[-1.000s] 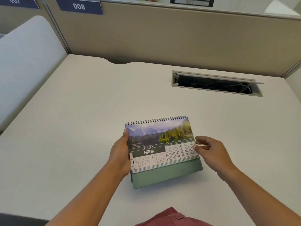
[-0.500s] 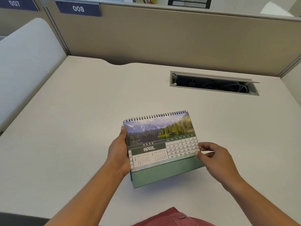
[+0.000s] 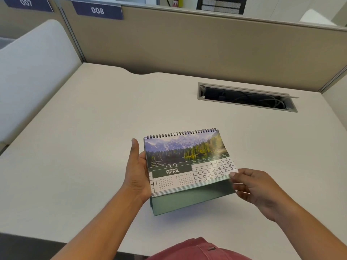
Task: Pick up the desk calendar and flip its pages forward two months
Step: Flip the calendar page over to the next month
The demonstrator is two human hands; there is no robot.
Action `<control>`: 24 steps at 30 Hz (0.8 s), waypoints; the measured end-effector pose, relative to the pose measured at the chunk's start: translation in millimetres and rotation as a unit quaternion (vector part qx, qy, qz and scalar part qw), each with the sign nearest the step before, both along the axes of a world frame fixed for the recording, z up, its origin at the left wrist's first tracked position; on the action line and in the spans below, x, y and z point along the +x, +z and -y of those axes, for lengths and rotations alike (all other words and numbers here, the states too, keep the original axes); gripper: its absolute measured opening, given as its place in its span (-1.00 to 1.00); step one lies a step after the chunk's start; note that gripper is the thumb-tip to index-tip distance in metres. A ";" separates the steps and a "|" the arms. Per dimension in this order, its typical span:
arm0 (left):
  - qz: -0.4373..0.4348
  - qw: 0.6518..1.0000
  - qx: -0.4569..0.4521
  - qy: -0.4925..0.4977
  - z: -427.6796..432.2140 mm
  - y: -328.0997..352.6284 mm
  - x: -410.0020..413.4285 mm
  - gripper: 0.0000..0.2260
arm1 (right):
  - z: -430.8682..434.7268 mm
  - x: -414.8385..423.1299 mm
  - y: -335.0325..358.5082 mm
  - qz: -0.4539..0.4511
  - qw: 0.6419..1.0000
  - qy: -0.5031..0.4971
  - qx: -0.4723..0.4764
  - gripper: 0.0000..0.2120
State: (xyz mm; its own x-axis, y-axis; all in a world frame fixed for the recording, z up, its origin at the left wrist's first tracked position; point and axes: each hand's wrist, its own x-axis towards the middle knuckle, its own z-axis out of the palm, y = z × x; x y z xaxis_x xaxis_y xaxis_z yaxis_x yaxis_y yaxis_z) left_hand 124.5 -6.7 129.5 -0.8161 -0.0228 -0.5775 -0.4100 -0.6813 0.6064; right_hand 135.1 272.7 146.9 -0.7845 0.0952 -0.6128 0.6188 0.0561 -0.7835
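Green-based desk calendar (image 3: 185,166) is lifted in the left hand (image 3: 138,171), right hand (image 3: 257,188) pinching April's corner; 0 of 2 pages flipped

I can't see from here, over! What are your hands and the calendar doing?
Left hand grips calendar left edge. Right hand pinches April page's lower right corner. April showing. Desk around it clear.

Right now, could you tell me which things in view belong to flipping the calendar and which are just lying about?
Part of the job:
- desk calendar, open at April
- left hand, gripping its left edge
- right hand, pinching the lower right page corner

Just there:
- cable tray set in the desk
- partition label 008
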 end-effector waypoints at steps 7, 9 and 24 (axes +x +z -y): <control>-0.022 1.000 0.000 -0.012 7.8 4.9 8.5 -0.28 | 8.7 -9.1 37.9 0.005 0.970 -0.084 -0.229 -0.83; -0.029 0.999 -0.010 -0.024 10.4 5.3 10.8 -0.27 | 11.2 -16.4 54.8 -0.023 0.959 -0.094 -0.266 -0.79; -0.067 0.996 0.010 -0.059 7.9 20.5 27.7 -0.35 | 46.3 -58.2 95.1 -0.166 0.977 0.060 -0.119 -0.49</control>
State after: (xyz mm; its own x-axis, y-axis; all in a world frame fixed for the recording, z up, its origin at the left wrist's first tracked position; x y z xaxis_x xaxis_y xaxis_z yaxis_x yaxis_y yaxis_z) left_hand 152.2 -14.6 150.0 -0.8818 0.0874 -0.4634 -0.4043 -0.6460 0.6475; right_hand 76.9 226.4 242.0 -0.9403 -0.1245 -0.3166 0.3290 -0.0958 -0.9394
